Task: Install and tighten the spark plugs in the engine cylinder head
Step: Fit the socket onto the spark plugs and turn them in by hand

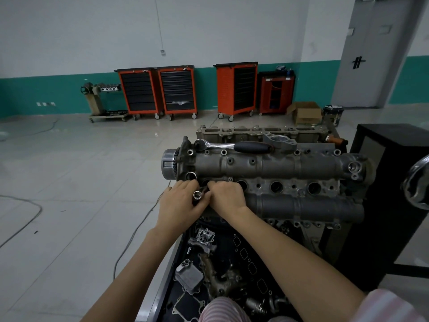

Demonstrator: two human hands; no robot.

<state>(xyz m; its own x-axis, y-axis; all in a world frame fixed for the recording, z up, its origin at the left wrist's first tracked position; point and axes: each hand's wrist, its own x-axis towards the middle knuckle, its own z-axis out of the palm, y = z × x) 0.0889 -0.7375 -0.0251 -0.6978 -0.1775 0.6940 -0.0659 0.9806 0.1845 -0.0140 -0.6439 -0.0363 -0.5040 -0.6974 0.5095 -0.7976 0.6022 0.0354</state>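
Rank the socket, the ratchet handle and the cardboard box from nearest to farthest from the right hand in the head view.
1. Socket, just left of the right hand.
2. Ratchet handle, lying on top of the engine behind.
3. Cardboard box, on the floor by the far wall.

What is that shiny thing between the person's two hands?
A metal socket, open end up, held between the left hand and right hand, over the cylinder head, in the head view.
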